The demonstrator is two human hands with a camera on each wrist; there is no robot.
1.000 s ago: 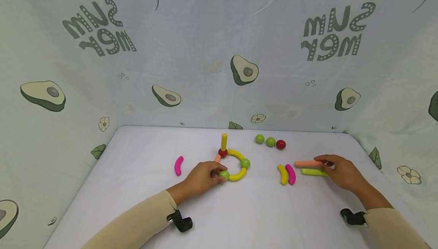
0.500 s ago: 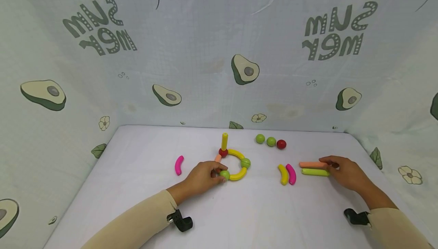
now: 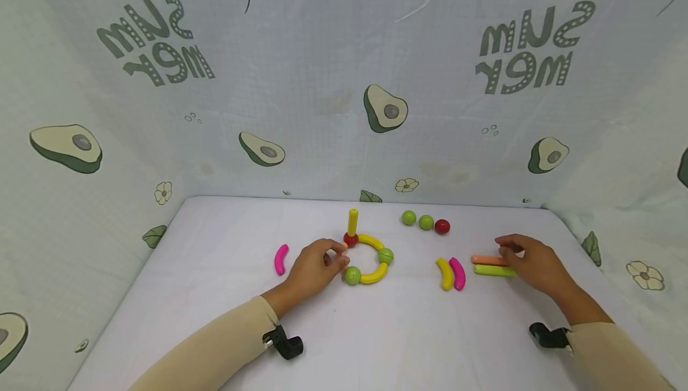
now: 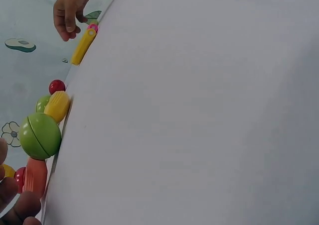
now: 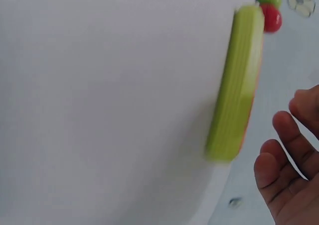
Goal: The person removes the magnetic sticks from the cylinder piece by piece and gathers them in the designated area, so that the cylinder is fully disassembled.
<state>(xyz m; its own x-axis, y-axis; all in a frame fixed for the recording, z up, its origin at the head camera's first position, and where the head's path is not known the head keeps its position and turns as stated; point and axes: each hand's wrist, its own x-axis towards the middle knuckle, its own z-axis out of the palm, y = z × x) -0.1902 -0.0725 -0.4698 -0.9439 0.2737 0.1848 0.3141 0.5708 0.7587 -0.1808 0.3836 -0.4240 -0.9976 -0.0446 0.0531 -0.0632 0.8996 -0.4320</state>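
Observation:
My left hand (image 3: 316,267) hovers at the left side of a ring of toy magnetic pieces, fingers loosely bent; its fingertips partly hide the ring's orange piece (image 4: 36,177). Just below them is a green ball (image 3: 352,275). Yellow curved sticks (image 3: 373,276) and another green ball (image 3: 385,256) form the rest of the ring, with a red ball (image 3: 350,239) at its top and a yellow stick (image 3: 352,222) above. My right hand (image 3: 534,262) is over the right ends of an orange stick (image 3: 486,259) and a lime-green stick (image 5: 237,85), fingers parted, holding nothing.
Two loose green balls (image 3: 408,218) and a red ball (image 3: 442,226) lie at the back. A yellow curved stick (image 3: 445,274) and a pink one (image 3: 457,273) lie between the ring and my right hand. Another pink curved stick (image 3: 281,259) lies left.
My left hand has let go of the green ball and moved up and left. My right hand slid the orange stick right, level with the lime-green one, then released it and lifted.

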